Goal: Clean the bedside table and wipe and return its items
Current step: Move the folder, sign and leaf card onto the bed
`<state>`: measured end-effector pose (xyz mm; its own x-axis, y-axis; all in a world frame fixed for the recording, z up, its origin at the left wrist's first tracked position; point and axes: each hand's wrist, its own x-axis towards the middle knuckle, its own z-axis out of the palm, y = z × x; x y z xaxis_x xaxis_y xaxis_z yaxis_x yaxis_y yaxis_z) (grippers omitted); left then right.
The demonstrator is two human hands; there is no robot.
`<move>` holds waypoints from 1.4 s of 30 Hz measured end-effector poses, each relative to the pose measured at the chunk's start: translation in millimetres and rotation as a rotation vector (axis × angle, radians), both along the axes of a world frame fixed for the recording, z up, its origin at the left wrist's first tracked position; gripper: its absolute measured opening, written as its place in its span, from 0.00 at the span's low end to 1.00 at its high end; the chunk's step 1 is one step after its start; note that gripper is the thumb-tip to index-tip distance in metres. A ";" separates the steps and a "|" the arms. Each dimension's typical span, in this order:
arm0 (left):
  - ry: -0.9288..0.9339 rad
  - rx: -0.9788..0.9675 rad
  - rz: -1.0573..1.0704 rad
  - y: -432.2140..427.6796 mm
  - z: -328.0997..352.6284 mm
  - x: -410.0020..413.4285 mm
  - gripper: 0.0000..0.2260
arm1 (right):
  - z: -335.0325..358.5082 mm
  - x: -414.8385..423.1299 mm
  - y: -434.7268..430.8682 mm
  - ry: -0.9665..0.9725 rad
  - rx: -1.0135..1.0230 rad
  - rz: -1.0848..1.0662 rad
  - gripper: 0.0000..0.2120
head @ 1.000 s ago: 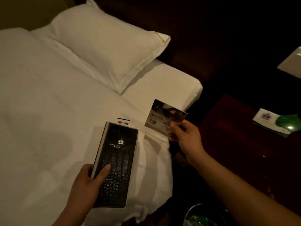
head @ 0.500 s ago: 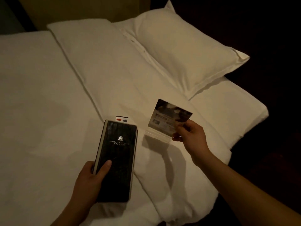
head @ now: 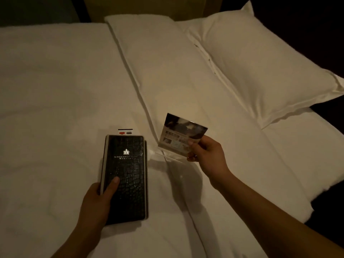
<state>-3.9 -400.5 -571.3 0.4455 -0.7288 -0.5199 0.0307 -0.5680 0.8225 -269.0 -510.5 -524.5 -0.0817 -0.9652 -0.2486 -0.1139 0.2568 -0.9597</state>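
The left hand (head: 96,202) grips the black folder (head: 126,175) lying on the bed (head: 46,90); the right hand (head: 206,153) pinches a card stand (head: 181,138) beside it.

Dim, warm light; soft shadows, slightly blurred, black corners, wide-angle bending at edges.

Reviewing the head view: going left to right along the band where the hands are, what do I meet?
The left hand → the black crocodile-textured leather folder it grips → the printed card in a clear acrylic stand → the right hand holding that stand.
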 end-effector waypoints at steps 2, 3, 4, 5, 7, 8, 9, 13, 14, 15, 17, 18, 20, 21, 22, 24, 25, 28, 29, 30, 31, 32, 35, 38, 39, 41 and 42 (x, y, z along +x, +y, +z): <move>0.001 -0.004 0.040 -3.8 3.1 4.5 0.17 | -2.6 6.0 -9.3 -0.009 0.003 0.038 0.08; -0.002 -0.008 0.056 -6.4 4.5 6.6 0.16 | -3.6 8.3 -13.7 -0.004 0.007 0.054 0.08; -0.010 -0.009 0.064 -9.2 5.7 8.0 0.17 | -4.2 9.9 -17.1 0.000 0.010 0.065 0.08; -0.019 -0.007 0.072 -12.4 7.2 8.3 0.18 | -4.1 11.4 -19.9 -0.008 0.012 0.074 0.08; -0.024 -0.005 0.105 -20.3 10.0 9.7 0.22 | -3.5 16.0 -26.7 -0.026 0.004 0.106 0.07; -0.020 -0.009 0.125 -23.3 10.6 10.8 0.23 | -3.3 19.4 -30.7 -0.024 0.005 0.125 0.06; -0.017 -0.016 0.143 -25.5 10.3 12.2 0.22 | -4.0 23.6 -34.6 -0.017 0.011 0.141 0.06; -0.039 -0.031 0.182 -30.9 2.2 24.9 0.20 | -14.9 45.8 -48.5 -0.018 0.020 0.193 0.06; -0.056 -0.034 0.184 -33.1 0.1 30.2 0.20 | -17.8 52.4 -51.2 -0.020 0.025 0.206 0.06; -0.078 -0.033 0.173 -36.8 -0.4 36.1 0.22 | -20.2 59.0 -54.1 -0.020 0.029 0.213 0.06; -0.124 -0.024 0.138 -47.1 -1.9 50.5 0.24 | -26.7 70.6 -61.6 0.000 0.025 0.215 0.06; -0.143 -0.012 0.124 -50.8 -3.6 58.6 0.23 | -30.5 76.3 -65.5 0.018 0.033 0.214 0.06; -0.167 -0.002 0.106 -56.2 -3.9 73.6 0.22 | -36.1 88.8 -72.1 0.034 0.063 0.213 0.08; -0.179 -0.005 0.108 -58.8 -4.3 81.6 0.22 | -38.6 95.0 -75.4 0.038 0.077 0.215 0.09; -0.196 0.000 0.114 -61.9 -5.6 89.3 0.22 | -40.9 100.5 -78.2 0.056 0.087 0.223 0.10; -0.214 0.017 0.136 -69.0 -10.1 103.4 0.20 | -45.0 110.0 -83.5 0.128 0.096 0.245 0.10; -0.218 0.024 0.155 -72.1 -13.2 109.1 0.20 | -46.8 113.4 -86.1 0.153 0.093 0.253 0.10; -0.233 0.063 0.181 -80.9 -24.5 122.2 0.20 | -52.4 123.4 -95.9 0.214 0.094 0.279 0.07; -0.244 0.081 0.172 -82.7 -28.2 123.7 0.20 | -53.9 125.7 -97.9 0.244 0.095 0.285 0.08; -0.273 0.106 0.147 -83.4 -32.4 125.1 0.21 | -55.3 127.6 -99.2 0.271 0.090 0.283 0.09; -0.329 0.138 0.106 -83.5 -36.1 126.2 0.23 | -56.1 128.6 -99.7 0.289 0.082 0.270 0.10; -0.407 0.174 0.056 -83.4 -38.2 127.1 0.26 | -56.8 128.9 -99.3 0.296 0.066 0.249 0.10; -0.642 0.235 -0.090 -79.5 -35.2 125.3 0.35 | -58.6 125.8 -94.4 0.283 0.012 0.209 0.10; -0.887 0.211 -0.266 -76.1 -26.0 110.6 0.37 | -61.1 115.3 -79.6 0.314 0.028 0.188 0.16; -0.918 0.172 -0.313 -76.9 -22.0 101.8 0.37 | -61.1 110.2 -73.4 0.366 0.013 0.188 0.18; -0.954 0.101 -0.406 -81.3 -13.3 80.7 0.36 | -59.4 98.5 -61.4 0.457 -0.020 0.178 0.20; -0.963 0.073 -0.451 -85.2 -8.5 69.8 0.36 | -57.8 92.3 -56.4 0.474 -0.028 0.163 0.21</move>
<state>65.9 -485.8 -579.8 0.3889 -0.9103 -0.1417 -0.8400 -0.4136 0.3512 -176.7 -566.9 -582.3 -0.0270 -0.9805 -0.1946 -0.5756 0.1744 -0.7989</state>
